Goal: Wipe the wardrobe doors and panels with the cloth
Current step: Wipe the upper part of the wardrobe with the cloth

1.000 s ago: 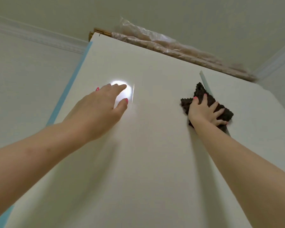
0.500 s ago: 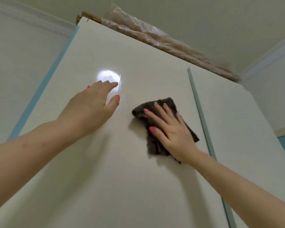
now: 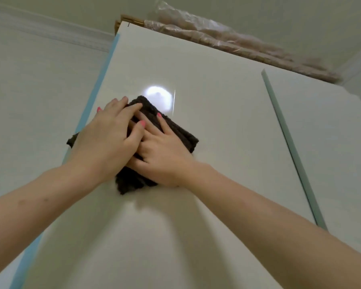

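High on the white wardrobe door [image 3: 196,80], just below a light glare [image 3: 158,97], both the left hand [image 3: 106,140] and right hand [image 3: 165,157] press straight fingers flat onto the dark cloth [image 3: 175,130].

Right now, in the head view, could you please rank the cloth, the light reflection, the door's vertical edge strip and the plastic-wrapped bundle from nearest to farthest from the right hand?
From the right hand:
1. Cloth, directly under it.
2. Light reflection, just above.
3. Vertical edge strip, off to the right.
4. Plastic-wrapped bundle, atop the wardrobe.

cloth [image 3: 176,130]: dark, folded | flat against white wardrobe door [image 3: 206,84]
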Demonstrator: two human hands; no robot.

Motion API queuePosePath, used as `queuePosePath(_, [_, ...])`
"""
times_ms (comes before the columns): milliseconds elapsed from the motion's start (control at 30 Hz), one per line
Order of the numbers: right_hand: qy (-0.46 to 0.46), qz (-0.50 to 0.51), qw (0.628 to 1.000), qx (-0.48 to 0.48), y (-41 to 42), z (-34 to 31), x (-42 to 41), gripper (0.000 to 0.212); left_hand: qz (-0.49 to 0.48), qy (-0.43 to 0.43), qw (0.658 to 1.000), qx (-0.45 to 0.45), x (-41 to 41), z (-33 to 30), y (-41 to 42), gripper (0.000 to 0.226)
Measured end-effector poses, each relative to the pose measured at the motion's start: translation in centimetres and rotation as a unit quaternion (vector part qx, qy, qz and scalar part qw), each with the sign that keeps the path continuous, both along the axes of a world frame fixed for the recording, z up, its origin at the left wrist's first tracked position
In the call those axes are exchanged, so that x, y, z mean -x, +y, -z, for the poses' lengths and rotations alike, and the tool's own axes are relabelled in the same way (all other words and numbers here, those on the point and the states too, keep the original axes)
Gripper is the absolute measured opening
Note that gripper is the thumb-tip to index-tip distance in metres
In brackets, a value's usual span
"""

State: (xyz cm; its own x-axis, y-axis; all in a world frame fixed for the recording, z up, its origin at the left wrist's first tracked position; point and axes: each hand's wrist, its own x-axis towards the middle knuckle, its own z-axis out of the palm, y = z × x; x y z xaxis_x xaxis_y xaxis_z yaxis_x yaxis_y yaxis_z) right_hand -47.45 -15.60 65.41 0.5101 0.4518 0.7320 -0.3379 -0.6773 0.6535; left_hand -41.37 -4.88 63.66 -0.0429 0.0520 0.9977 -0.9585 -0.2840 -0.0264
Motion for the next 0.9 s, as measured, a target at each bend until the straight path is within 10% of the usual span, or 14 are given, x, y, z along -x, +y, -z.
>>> queuePosePath(267, [-0.147, -0.015, 0.952, -0.269, 0.1, -8.2, -0.1, 0.058, -0.035, -0.015, 0.999, -0.029, -1.8, 1.3, 3.4, 0.049])
queuePosePath(600, [0.049, -0.066, 0.987, 0.135, 1.0, 4.1, -2.7, 0.048, 0.04, -0.037, 0.999, -0.002, -2.0, 3.1, 4.4, 0.059])
queuePosePath(900, [-0.222, -0.037, 0.945, -0.238, 2.2, -0.3, -2.3, 0.047, 0.096, 0.012, 0.991, -0.089, -6.3, 8.6, 8.6, 0.065])
